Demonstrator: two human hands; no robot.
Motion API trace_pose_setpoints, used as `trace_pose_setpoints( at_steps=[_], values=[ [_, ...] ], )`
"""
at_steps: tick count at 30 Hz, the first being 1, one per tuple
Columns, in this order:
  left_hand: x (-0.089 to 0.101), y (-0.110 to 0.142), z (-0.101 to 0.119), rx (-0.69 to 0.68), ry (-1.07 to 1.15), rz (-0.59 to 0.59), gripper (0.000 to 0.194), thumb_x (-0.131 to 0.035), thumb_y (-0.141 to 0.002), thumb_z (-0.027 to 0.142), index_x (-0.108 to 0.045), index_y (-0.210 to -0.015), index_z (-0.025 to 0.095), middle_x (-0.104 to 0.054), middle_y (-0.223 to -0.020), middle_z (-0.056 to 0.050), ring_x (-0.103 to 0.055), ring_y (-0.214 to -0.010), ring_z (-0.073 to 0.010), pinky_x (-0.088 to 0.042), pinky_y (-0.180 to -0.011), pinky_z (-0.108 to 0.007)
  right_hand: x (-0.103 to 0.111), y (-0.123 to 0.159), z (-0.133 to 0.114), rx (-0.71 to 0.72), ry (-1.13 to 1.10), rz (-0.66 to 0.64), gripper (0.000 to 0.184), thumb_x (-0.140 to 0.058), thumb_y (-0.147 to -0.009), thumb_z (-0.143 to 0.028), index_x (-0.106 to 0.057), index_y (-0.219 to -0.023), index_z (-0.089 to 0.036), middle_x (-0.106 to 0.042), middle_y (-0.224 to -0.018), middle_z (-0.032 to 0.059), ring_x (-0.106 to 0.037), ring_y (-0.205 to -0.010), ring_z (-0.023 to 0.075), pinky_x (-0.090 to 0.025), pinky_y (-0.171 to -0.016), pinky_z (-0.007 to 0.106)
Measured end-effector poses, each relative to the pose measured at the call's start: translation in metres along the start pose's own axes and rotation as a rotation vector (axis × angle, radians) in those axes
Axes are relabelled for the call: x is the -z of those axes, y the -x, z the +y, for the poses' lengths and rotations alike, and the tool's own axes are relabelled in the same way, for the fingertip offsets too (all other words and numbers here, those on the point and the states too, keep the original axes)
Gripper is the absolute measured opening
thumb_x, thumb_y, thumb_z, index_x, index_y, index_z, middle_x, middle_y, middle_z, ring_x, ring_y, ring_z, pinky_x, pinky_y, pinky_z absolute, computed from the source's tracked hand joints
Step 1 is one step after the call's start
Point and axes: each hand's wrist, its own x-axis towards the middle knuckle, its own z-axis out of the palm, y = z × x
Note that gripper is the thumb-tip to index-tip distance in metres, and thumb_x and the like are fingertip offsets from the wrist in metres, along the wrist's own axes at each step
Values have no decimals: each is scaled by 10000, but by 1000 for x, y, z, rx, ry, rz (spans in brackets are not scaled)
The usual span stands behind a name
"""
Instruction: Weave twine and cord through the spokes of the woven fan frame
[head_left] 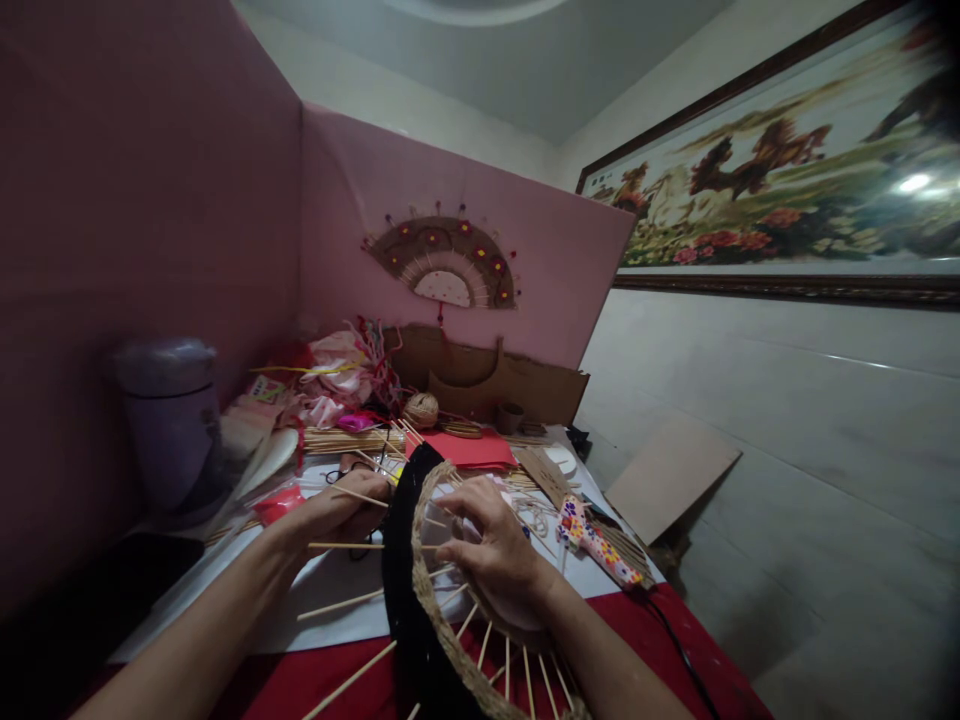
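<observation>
A handmade fan (405,580) is held tilted over the table's near side, its thin wooden sticks radiating through a black curved band. Braided straw-coloured trim (427,590) runs along the band's inner edge. My left hand (366,512) is closed at the fan's outer edge, among the protruding stick ends; its fingertips are partly hidden. On the inner side, my right hand (491,535) has thumb and forefinger bent together at the trim and a stick. Its other fingers curl over the pale inner part of the fan, which it partly covers.
A flower-patterned glue gun (596,540) with a black cord lies at right. Behind are red paper (476,448), a twine ball (421,410), bundled sticks (337,441) and cut cardboard (480,375). A lidded container (169,430) stands left. A finished fan (450,262) hangs on the pink panel.
</observation>
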Motion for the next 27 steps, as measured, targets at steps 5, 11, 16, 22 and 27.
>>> trace_pose_setpoints(
  at_steps=[5, 11, 16, 22, 27],
  values=[
    [5, 0, -1, 40, 2, -2, 306, -557, -659, 347, -356, -498, 181, -230, -397, 94, -150, -376, -30, -65, -385, -216, -2, 1, 3, 7, 5, -16, 455, -797, -604, -303, -621, -1019, -247, -591, -955, 27, -483, -949, 203, -369, -835, 346],
    [1, 5, 4, 35, 6, 48, 275, -554, -617, 324, -354, -497, 178, -254, -438, 88, -162, -405, -32, -74, -395, -215, -3, 2, 4, 28, 24, -33, 433, -769, -640, -347, -614, -1032, -250, -592, -943, 29, -483, -940, 206, -367, -829, 355],
    [-3, 8, 8, 51, 9, 53, 299, -554, -583, 304, -308, -462, 185, -262, -424, 88, -168, -396, -27, -73, -401, -220, -3, 1, 3, 36, 25, -32, 437, -768, -639, -349, -610, -1035, -251, -592, -940, 27, -482, -938, 207, -367, -830, 357],
    [-1, 6, 5, 60, 8, 30, 293, -543, -606, 301, -305, -477, 190, -238, -416, 94, -159, -391, -32, -68, -400, -227, -3, 2, 3, 33, 22, -27, 423, -766, -647, -336, -609, -1030, -246, -590, -935, 26, -481, -935, 204, -367, -831, 352],
    [-1, 7, 5, 49, 17, 24, 310, -553, -625, 300, -296, -493, 187, -242, -453, 90, -164, -408, -32, -67, -408, -228, -3, 2, 4, 44, 22, -29, 414, -760, -652, -355, -614, -1024, -246, -593, -938, 29, -484, -938, 205, -368, -828, 349]
  ],
)
